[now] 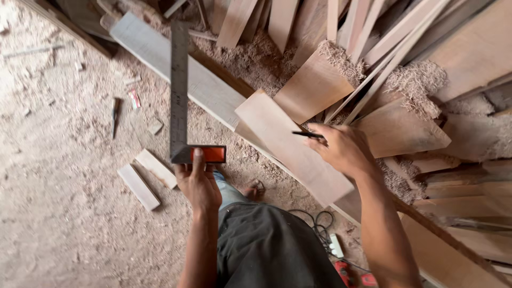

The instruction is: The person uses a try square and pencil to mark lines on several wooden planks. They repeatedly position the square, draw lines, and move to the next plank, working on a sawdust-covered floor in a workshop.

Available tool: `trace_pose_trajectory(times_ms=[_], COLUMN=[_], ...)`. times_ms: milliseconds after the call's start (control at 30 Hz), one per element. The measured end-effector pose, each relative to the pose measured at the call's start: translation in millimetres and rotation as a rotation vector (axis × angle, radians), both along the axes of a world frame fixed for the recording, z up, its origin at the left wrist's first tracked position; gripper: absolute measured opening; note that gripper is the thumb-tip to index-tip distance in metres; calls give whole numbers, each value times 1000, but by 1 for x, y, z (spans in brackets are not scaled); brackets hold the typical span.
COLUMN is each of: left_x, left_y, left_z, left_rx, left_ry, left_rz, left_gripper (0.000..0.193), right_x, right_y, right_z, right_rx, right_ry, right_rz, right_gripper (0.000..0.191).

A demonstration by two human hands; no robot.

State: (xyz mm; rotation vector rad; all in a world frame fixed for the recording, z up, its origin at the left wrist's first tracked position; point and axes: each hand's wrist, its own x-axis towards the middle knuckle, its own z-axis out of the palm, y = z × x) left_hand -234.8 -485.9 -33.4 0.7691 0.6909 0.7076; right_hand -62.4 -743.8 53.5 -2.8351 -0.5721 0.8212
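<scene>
My left hand (198, 184) grips a try square (180, 106) by its orange and black stock, the long steel blade pointing away from me over the floor. My right hand (341, 150) holds a dark pencil (306, 134) between its fingers and rests on a pale wooden board (282, 141) that slants down from the wood pile toward me. The two hands are well apart, with the square left of the board and not touching it.
A heap of planks and slats (384, 48) with wood shavings (256, 61) fills the top and right. A long grey plank (176, 69) lies diagonally. Two short offcuts (146, 178) and a small tool (115, 114) lie on the sawdust floor. A cable and red tool (346, 269) sit by my legs.
</scene>
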Motion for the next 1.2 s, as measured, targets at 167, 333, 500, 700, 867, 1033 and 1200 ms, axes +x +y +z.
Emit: trace_pose_trajectory(times_ms=[167,333,500,700,867,1033,1200], left_x=[6,7,21,64,121,160,189], left_y=[-23,-50,-65,-90,-78,-71,-55], left_z=[-2,-14,-1,51,63,41,12], left_rx=[-17,138,469,27,320,1000,1426], left_ry=[40,-153,-211,-176,261,280,196], left_rz=[-53,-66,-204,-668,-1031,-870,-765], left_gripper=[30,27,26,69,42,24,39], right_x=[-11,-27,-18,-10,36,73,72], right_y=[23,35,17,25,15,10,13], right_z=[-24,-31,-18,-9,-38,-93,-122], right_rx=[11,385,792,764,621,678,750], right_ry=[-16,-224,-481,137,82,216,263], right_rz=[126,122,-61,-77,-410,-417,-330], right_gripper=[105,95,53,41,38,33,43])
